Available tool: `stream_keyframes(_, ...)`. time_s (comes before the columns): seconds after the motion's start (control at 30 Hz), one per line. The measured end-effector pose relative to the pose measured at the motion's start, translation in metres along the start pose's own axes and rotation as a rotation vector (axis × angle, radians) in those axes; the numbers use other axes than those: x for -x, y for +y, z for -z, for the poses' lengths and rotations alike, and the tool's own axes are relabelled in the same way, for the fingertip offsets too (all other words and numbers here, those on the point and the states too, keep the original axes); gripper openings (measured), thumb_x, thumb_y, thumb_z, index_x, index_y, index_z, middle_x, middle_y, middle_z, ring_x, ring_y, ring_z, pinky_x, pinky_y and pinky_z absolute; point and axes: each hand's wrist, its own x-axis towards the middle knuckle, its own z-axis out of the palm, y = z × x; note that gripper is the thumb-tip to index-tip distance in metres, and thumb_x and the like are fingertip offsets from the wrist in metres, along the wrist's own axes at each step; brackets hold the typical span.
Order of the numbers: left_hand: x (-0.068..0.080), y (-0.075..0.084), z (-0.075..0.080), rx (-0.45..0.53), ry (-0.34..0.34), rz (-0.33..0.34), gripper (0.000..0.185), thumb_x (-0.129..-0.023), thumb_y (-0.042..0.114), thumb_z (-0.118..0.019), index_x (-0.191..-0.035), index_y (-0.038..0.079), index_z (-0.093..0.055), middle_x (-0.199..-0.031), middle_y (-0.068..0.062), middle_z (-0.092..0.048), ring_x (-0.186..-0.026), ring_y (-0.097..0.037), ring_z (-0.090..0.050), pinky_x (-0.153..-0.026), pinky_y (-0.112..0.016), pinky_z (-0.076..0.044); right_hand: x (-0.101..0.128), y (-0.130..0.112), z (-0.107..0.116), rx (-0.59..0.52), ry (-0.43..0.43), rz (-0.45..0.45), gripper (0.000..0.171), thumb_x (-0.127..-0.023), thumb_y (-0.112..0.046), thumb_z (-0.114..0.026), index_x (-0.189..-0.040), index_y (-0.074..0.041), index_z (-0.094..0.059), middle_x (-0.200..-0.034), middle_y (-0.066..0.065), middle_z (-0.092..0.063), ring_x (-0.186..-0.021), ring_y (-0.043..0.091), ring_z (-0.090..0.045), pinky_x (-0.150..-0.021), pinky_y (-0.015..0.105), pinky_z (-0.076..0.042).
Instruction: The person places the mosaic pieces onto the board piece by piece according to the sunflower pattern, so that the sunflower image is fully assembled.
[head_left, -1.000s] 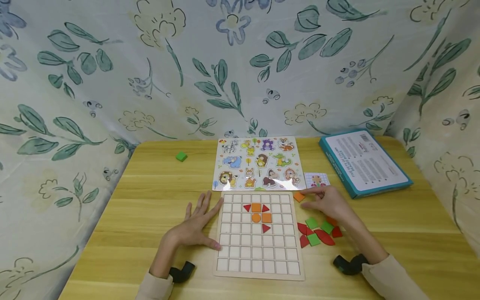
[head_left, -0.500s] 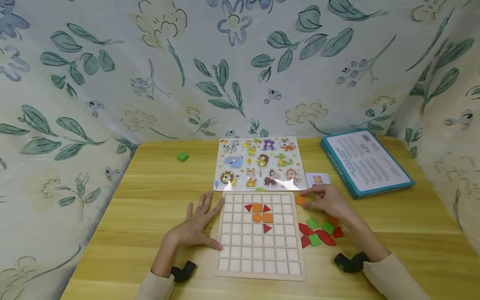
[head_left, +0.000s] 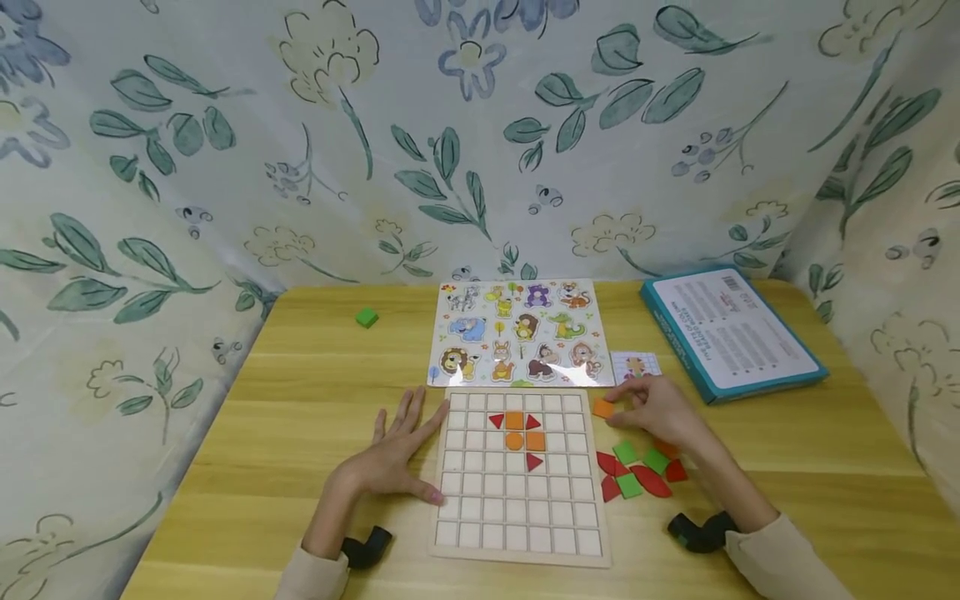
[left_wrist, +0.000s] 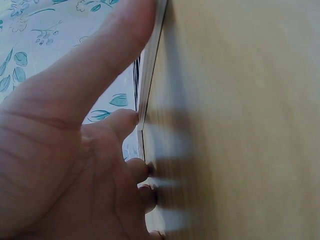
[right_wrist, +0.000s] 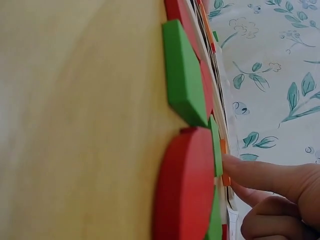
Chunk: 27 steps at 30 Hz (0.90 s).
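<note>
My left hand (head_left: 393, 462) lies spread at the left edge of the wooden grid board (head_left: 480, 533), thumb and index fingertips at its rim. In the left wrist view the thumb (left_wrist: 110, 45) meets the board's edge. My right hand (head_left: 663, 410) pinches an orange square tile (head_left: 602, 408) between thumb and index finger, just right of the board's upper corner. The right wrist view shows the thumb against the tile's edge. On the grid sit two orange squares (head_left: 513, 420), an orange circle (head_left: 513, 441) and three red triangles (head_left: 534, 461).
Red and green pieces (head_left: 628, 485) lie in a loose group right of the board. Behind it are an animal puzzle (head_left: 517, 333) and a small pattern card (head_left: 634, 365). A teal-edged box (head_left: 738, 333) stands at the back right, a green square (head_left: 367, 317) at the back left.
The right hand has drawn the orange tile slightly toward the person, along the board's right side. The left hand stays in place at the board. The head view has shifted a little.
</note>
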Motion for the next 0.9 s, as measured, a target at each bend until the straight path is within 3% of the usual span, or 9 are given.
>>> stream_keyframes(0.13,-0.002,-0.001,-0.001,-0.003,-0.001,0.007,0.130,-0.073,0.051,-0.090,-0.168,0.022,-0.006,-0.170,-0.020,0.026,-0.157,-0.042,0.026,-0.119,-0.073,0.019,0.003,-0.005,-0.001,0.029,-0.007,0.018,0.031,-0.086,-0.019,-0.084,-0.113,-0.005,-0.077,-0.062,-0.002,-0.034,-0.057,0.015,-0.035,-0.050,0.025,-0.025)
stream_keyframes(0.27,-0.004,-0.002,-0.001,0.000,-0.002,-0.005,0.130,-0.073,0.051,-0.090,-0.168,0.022,-0.006,-0.169,-0.020,0.027,-0.157,-0.043,0.026,-0.119,-0.074,0.019,0.012,-0.020,-0.006,-0.013,-0.065,0.018,0.029,-0.089,-0.022,-0.082,-0.115,-0.010,-0.077,-0.061,-0.002,-0.035,-0.053,0.015,-0.037,-0.047,0.022,-0.027)
stream_keyframes(0.47,-0.004,-0.003,0.001,-0.007,0.010,-0.001,0.131,-0.072,0.052,-0.090,-0.168,0.022,-0.006,-0.170,-0.020,0.027,-0.157,-0.043,0.026,-0.119,-0.074,0.018,0.022,-0.053,-0.039,-0.076,-0.160,0.109,0.022,-0.085,-0.016,-0.085,-0.106,-0.013,-0.080,-0.061,-0.002,-0.032,-0.055,0.013,-0.033,-0.051,0.023,-0.027)
stream_keyframes(0.67,-0.002,-0.002,0.002,0.006,0.003,0.000,0.131,-0.073,0.051,-0.090,-0.168,0.020,-0.006,-0.169,-0.021,0.027,-0.157,-0.044,0.027,-0.119,-0.074,0.020,0.022,-0.071,-0.072,-0.059,-0.215,0.208,0.021,-0.080,-0.011,-0.088,-0.100,-0.010,-0.081,-0.059,-0.004,-0.035,-0.056,0.010,-0.030,-0.053,0.020,-0.023)
stream_keyframes(0.9,-0.002,-0.002,-0.001,0.004,-0.010,0.006,0.131,-0.073,0.052,-0.090,-0.168,0.022,-0.005,-0.170,-0.019,0.027,-0.157,-0.042,0.028,-0.119,-0.073,0.020,0.022,-0.074,-0.089,-0.017,-0.196,0.162,0.019,-0.078,-0.011,-0.090,-0.093,-0.015,-0.079,-0.059,-0.003,-0.039,-0.054,0.012,-0.034,-0.051,0.020,-0.023)
